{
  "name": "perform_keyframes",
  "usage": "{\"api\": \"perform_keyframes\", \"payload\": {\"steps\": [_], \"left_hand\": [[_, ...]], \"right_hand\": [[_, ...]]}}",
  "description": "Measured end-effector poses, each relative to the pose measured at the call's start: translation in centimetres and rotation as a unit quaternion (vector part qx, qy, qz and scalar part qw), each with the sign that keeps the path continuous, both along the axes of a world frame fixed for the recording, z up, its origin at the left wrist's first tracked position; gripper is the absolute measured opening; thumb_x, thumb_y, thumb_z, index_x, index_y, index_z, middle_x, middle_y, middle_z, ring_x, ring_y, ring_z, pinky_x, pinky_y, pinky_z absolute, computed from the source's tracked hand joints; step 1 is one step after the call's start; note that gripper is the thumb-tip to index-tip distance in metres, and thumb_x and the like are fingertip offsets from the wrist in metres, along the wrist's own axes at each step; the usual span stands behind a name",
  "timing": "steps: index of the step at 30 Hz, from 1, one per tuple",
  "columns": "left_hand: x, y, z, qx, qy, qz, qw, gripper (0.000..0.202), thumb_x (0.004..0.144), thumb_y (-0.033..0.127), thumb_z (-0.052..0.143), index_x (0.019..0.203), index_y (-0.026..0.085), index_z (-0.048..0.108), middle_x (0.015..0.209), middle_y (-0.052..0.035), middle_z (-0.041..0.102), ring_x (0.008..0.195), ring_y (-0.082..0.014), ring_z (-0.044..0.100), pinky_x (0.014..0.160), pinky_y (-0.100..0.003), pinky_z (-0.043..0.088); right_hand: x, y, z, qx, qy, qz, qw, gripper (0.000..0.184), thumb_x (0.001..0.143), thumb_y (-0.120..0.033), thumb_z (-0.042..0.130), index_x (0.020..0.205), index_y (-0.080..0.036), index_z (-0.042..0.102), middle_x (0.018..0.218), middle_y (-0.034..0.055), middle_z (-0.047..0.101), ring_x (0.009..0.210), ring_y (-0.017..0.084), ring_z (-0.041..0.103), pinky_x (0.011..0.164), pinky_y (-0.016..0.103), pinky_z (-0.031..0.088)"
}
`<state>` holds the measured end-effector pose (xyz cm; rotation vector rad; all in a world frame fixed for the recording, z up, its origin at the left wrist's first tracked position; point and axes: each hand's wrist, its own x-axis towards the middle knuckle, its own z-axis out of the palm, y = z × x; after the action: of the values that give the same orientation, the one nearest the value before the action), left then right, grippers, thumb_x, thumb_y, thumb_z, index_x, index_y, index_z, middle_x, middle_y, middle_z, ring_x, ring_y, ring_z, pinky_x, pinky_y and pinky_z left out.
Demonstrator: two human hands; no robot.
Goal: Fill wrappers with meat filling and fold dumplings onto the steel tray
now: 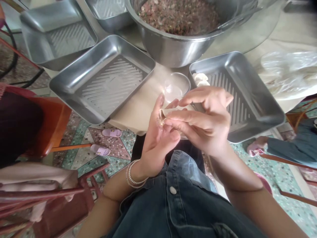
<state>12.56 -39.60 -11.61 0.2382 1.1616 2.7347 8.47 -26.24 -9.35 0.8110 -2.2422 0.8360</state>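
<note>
My left hand [158, 142] is raised over the near edge of the table and cradles a pale, partly folded dumpling wrapper [162, 116] against its fingers. The thumb and fingers of my right hand [208, 115] pinch the same wrapper from the right. Whether filling is inside is hidden by my fingers. Just beyond my hands stands a small clear glass bowl [177, 86]. A few white folded dumplings [201, 78] lie in the left corner of the right metal tray [262, 109], partly behind my right hand.
A large steel bowl [173, 49] of minced filling [178, 16] stands at the back, with a metal utensil [237, 19] leaning in it. To the left are more metal trays [99, 109]. A plastic bag [287, 71] lies at right. Other people sit at both sides.
</note>
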Motion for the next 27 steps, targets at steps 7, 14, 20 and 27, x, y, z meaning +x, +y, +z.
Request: {"api": "perform_keyframes", "payload": {"steps": [7,14,20,27], "left_hand": [[-0.2,-0.7,-1.3,-0.131,0.115,0.047,0.984,0.044,0.089,0.015,0.056,0.13,0.033,0.056,0.134,0.0024,0.059,0.129,-0.0203,0.051,0.106,-0.034,0.049],[-0.6,-1.7,-0.2,-0.255,0.096,0.042,0.961,0.056,0.085,0.014,0.062,0.134,0.038,0.049,0.128,0.0054,0.062,0.124,-0.0206,0.056,0.1,-0.033,0.052],[-1.0,-1.9,-0.2,-0.309,0.128,0.02,0.942,0.042,0.085,0.013,0.061,0.123,0.03,0.061,0.116,0.0027,0.069,0.099,-0.0139,0.068,0.081,-0.022,0.058],[-1.0,-1.3,-0.6,-0.348,0.144,0.072,0.924,0.043,0.073,0.012,0.074,0.114,0.025,0.067,0.103,0.0008,0.072,0.088,-0.0168,0.069,0.076,-0.026,0.058]], "right_hand": [[-0.4,0.6,0.9,0.037,-0.016,0.017,0.999,0.03,0.084,-0.037,0.069,0.111,-0.026,0.063,0.114,0.005,0.052,0.106,0.024,0.051,0.089,0.046,0.038],[-0.7,1.3,0.8,0.01,-0.045,0.11,0.993,0.01,0.088,-0.03,0.065,0.096,-0.032,0.07,0.11,0.001,0.054,0.108,0.021,0.05,0.091,0.047,0.036],[-0.7,1.7,1.4,0.005,-0.068,0.129,0.989,0.008,0.087,-0.031,0.066,0.094,-0.028,0.068,0.099,0.0027,0.053,0.101,0.023,0.051,0.088,0.052,0.038],[-0.5,1.1,1.6,0.046,-0.037,0.133,0.989,0.01,0.091,-0.029,0.059,0.087,-0.026,0.068,0.098,0.0011,0.057,0.104,0.023,0.053,0.089,0.052,0.035]]}}
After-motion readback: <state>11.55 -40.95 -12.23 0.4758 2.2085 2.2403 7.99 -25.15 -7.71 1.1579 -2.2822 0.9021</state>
